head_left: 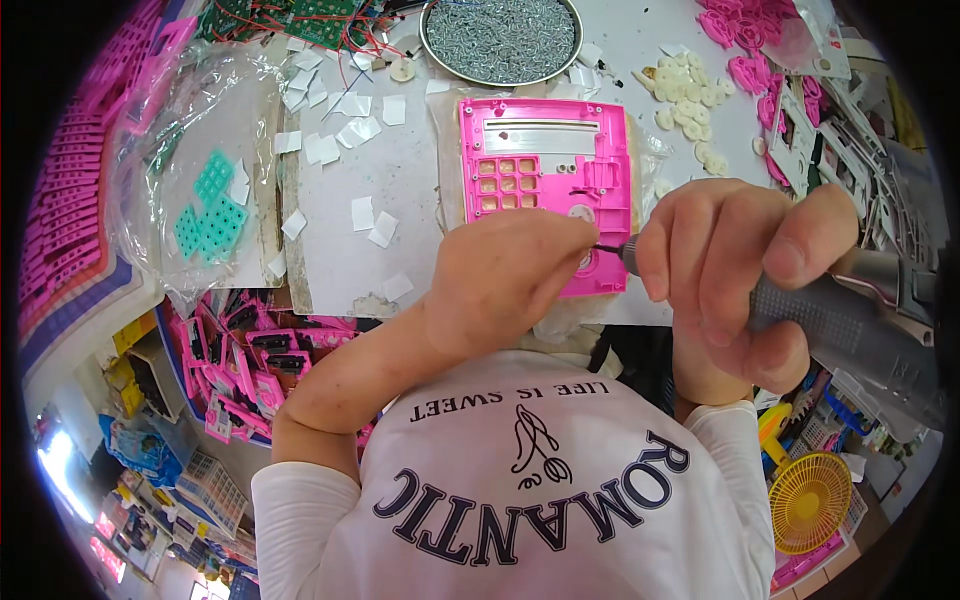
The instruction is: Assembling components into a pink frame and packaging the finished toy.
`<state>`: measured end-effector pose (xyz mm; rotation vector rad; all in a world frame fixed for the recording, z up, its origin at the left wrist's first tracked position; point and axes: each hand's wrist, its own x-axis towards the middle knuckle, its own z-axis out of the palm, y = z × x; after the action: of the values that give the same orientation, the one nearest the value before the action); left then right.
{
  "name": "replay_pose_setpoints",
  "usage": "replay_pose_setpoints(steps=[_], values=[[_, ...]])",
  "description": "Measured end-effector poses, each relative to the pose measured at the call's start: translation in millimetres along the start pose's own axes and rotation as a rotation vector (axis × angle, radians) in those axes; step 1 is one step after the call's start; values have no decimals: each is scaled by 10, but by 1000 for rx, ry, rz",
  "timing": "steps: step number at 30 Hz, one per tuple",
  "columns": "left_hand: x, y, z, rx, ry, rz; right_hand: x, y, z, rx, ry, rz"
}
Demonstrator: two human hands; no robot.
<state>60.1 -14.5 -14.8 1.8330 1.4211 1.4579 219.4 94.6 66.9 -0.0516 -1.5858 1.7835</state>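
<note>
Head view: my right hand (735,265) is wrapped round the driver (850,335), its bit beside my left fingertips. My left hand (505,275) bends over the pink shell (556,192) on the table (335,250); whether it holds anything, I can't tell. A pale strip (560,143) is in; the shell's key openings look unfilled, so I'd judge it partly done.

Dark lettering (497,540), a small line above a large arc, stands upside down on the white shirt (470,465).
</note>
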Motion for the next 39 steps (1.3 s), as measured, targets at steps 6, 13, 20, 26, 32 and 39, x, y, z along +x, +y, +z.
replay_pose_setpoints(steps=[6, 13, 20, 26, 32, 39], values=[[230, -44, -88, 109, -178, -44, -149, 116, 17, -95, 232, 10], [215, -127, -67, 401, -371, 50, -249, 340, 28, -176, 287, 16], [183, -189, 5, 430, -307, 71, -250, 431, -30, -378, 44, -4], [165, -186, 1, 537, -376, 99, -270, 442, -43, -211, 255, 58], [332, -209, -802, 301, -86, -42, -118, -170, -461, -191, 129, -99], [157, -421, -2464, 887, -330, -768, -279, -243, -724, -231, 182, -11]])
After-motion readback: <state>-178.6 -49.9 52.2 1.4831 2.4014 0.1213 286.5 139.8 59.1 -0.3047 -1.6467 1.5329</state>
